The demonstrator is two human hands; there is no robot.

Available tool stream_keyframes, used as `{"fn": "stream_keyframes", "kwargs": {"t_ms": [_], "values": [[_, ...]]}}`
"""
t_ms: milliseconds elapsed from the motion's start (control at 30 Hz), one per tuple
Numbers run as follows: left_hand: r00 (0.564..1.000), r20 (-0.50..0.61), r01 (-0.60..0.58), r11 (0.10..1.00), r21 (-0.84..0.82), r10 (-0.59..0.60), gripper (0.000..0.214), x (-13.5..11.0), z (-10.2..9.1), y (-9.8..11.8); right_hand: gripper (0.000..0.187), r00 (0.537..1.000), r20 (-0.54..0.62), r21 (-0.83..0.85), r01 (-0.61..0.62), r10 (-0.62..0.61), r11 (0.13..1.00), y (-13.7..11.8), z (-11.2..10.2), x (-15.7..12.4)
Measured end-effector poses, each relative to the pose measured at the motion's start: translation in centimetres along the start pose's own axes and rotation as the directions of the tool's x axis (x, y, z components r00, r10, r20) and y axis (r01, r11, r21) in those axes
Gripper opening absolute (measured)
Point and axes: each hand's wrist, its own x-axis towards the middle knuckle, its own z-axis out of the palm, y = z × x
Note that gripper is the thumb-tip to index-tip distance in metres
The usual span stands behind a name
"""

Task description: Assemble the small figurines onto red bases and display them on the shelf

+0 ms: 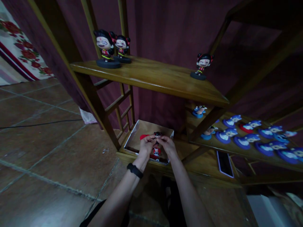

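Observation:
Over a shallow cardboard box [139, 126] on the low shelf, my left hand [147, 145] and my right hand [168, 145] meet around a small black-haired figurine [157, 135]. Fingers of both hands are closed on it, its head showing upright between them and its lower part mostly covered. Just below it in the box lies a red and white figurine [156, 152]. A red piece [143, 136] shows beside my left fingers, partly hidden by them. A black band is around my left wrist.
Three black-haired figurines on dark bases, one of them here [104, 47], stand on the wooden shelf [151, 72] above. Several blue and white figurines [227, 134] fill the right shelf. A phone [224, 164] lies below them. A black cable [42, 124] crosses the floor at left.

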Motion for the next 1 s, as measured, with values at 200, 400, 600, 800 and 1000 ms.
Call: {"fn": "stream_keyframes", "kwargs": {"t_ms": [200, 400, 600, 800, 1000], "values": [[0.997, -0.059, -0.041, 0.998, 0.05, 0.044, 0.029, -0.2, 0.6, -0.2, 0.018, 1.0, -0.023, 0.001, -0.005, 0.005, 1.0, 0.8, -0.2, 0.1], [0.998, -0.022, -0.056, 0.987, 0.15, 0.06, 0.025, 0.0, 0.4, -0.1, 0.018, 0.999, -0.036, 0.029, -0.027, 0.028, 0.999, 0.6, 0.2, -0.5], [0.987, 0.033, -0.162, 0.941, 0.297, 0.159, 0.017, 0.7, -0.2, -0.4, 0.02, 0.997, 0.0, 0.212, -0.073, 0.075, 0.974, 0.1, 0.5, -1.0], [0.948, 0.085, -0.279, 0.677, 0.681, 0.306, 0.016, 0.4, 0.0, -0.6, 0.022, 0.984, -0.02, 0.297, -0.161, 0.175, 0.941, 0.5, 0.0, -0.6], [0.91, 0.191, -0.3, 0.269, 0.915, 0.368, 0.023, -1.0, 0.7, 0.4, 0.025, 0.97, 0.045, 0.337, -0.239, 0.238, 0.911, 1.2, -0.7, -0.2]]}}
